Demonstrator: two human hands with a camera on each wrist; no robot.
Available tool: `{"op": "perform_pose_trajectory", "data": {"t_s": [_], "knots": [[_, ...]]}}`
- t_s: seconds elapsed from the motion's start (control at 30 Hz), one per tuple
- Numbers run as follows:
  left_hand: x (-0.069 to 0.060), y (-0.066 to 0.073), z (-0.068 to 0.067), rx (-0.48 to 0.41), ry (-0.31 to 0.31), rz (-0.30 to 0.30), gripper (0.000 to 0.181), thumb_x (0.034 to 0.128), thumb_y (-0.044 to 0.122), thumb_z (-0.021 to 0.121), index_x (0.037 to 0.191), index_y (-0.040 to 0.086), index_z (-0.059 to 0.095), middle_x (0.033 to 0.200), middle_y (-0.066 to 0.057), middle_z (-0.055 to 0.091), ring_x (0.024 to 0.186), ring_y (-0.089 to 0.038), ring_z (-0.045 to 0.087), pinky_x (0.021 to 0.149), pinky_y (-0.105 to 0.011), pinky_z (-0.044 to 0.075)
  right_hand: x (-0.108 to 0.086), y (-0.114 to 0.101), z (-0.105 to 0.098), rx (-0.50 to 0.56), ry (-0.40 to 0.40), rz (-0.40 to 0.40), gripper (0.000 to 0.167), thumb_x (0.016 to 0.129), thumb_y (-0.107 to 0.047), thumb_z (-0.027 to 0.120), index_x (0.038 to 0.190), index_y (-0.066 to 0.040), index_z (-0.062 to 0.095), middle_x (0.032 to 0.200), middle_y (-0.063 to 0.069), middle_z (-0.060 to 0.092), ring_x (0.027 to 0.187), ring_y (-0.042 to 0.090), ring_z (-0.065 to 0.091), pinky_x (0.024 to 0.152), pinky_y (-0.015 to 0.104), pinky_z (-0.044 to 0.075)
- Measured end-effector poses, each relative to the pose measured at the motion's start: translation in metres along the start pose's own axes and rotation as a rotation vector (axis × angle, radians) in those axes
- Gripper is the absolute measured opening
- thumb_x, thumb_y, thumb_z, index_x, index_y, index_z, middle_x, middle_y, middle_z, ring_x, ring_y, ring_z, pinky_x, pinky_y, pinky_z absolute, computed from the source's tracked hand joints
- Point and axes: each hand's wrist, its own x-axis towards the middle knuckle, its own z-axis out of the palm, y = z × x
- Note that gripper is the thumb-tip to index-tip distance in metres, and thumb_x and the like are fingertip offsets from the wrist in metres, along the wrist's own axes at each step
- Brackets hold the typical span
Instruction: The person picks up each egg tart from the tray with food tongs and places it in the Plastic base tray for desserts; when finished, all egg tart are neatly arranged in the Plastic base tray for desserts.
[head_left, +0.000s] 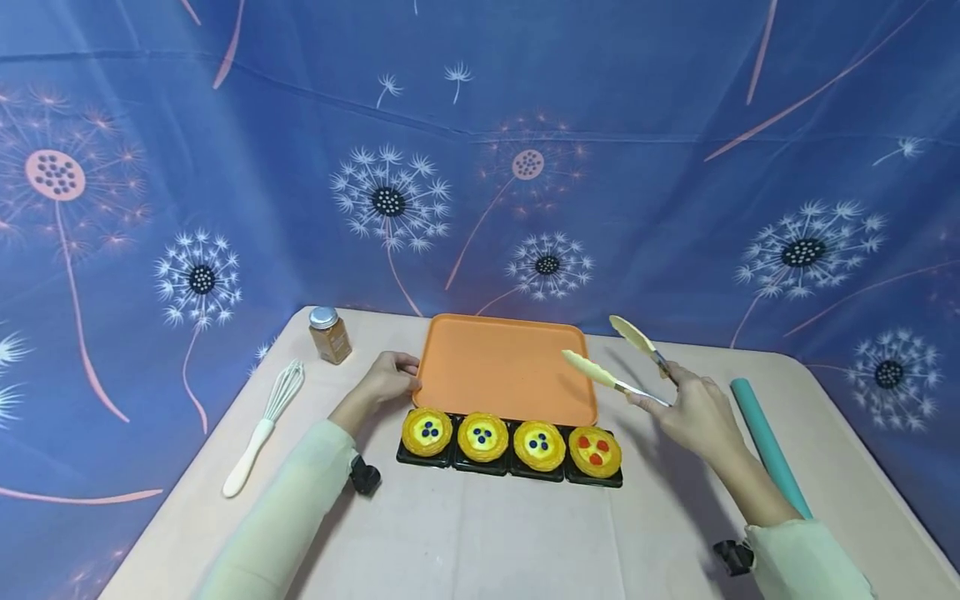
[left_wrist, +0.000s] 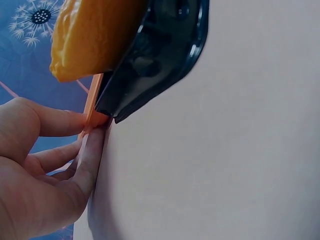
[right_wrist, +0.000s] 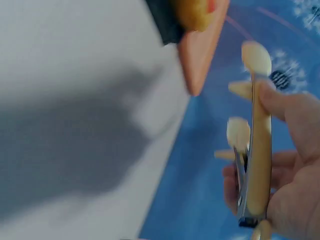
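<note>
My left hand pinches the left edge of an orange tray; the left wrist view shows the thumb on one face and fingers on the other. My right hand grips a pair of tongs with cream-coloured tips, held spread apart above the table right of the tray. Nothing sits between the tips. Along the tray's front edge stands a row of egg tarts in black plastic holders. Three tarts carry blue berries, and the rightmost tart has red pieces.
At the left lie a white whisk and, behind it, a spice jar with a silver lid. A teal rolling-pin-like rod lies right of my right hand. Blue dandelion-patterned cloth hangs behind the table.
</note>
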Motion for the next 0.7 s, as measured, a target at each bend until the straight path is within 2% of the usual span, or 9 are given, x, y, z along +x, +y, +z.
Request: {"op": "perform_pose_trajectory", "data": {"t_s": [0.07,0.17,0.23,0.43,0.57,0.7], "knots": [[0.000,0.000,0.000,0.002,0.000,-0.003,0.043,0.0808,-0.011,0.063,0.123,-0.015,0.057,0.102,-0.020,0.060,0.079,-0.020,0.059,0.069,-0.027,0.054,0.001,0.009,0.004,-0.013,0.006,0.084,0.070,0.081,-0.043,0.080,0.120,0.011,0.058,0.073,0.021,0.061,0.064,0.035,0.055,0.055,0.046,0.041],[0.000,0.000,-0.001,0.014,-0.001,-0.002,0.043,0.0803,-0.010,0.063,0.123,-0.015,0.058,0.101,-0.019,0.060,0.080,-0.020,0.058,0.069,-0.027,0.053,0.001,0.020,0.012,-0.031,0.000,0.175,0.077,0.083,-0.042,0.078,0.124,0.019,0.053,0.072,0.025,0.061,0.061,0.035,0.055,0.053,0.046,0.042],[0.001,0.001,0.000,0.014,-0.003,0.000,0.043,0.0805,-0.010,0.064,0.123,-0.014,0.058,0.102,-0.019,0.059,0.080,-0.021,0.058,0.069,-0.027,0.053,0.002,0.027,0.018,-0.046,-0.002,0.216,0.076,0.085,-0.043,0.076,0.119,0.021,0.054,0.069,0.026,0.059,0.059,0.036,0.054,0.052,0.047,0.041],[0.003,0.001,0.001,0.004,-0.005,-0.014,0.043,0.0816,-0.010,0.063,0.124,-0.013,0.057,0.103,-0.019,0.058,0.083,-0.022,0.058,0.070,-0.028,0.055,0.003,0.034,0.035,-0.050,0.000,0.313,0.061,0.083,-0.040,0.077,0.095,0.016,0.055,0.070,0.025,0.057,0.061,0.037,0.053,0.053,0.046,0.039],[0.003,0.001,0.001,0.003,-0.005,-0.025,0.041,0.0814,-0.010,0.063,0.122,-0.012,0.059,0.102,-0.018,0.058,0.083,-0.022,0.058,0.069,-0.028,0.055,-0.001,0.031,0.044,-0.047,-0.024,0.391,0.059,0.082,-0.040,0.078,0.091,0.013,0.053,0.069,0.021,0.055,0.062,0.034,0.051,0.053,0.044,0.038],[0.003,0.001,0.001,0.006,-0.008,-0.019,0.041,0.0807,-0.011,0.063,0.122,-0.013,0.059,0.102,-0.018,0.058,0.082,-0.021,0.058,0.069,-0.027,0.054,-0.004,0.029,0.046,-0.069,-0.048,0.451,0.062,0.083,-0.045,0.076,0.093,0.012,0.054,0.066,0.018,0.051,0.059,0.031,0.047,0.049,0.041,0.036]]}}
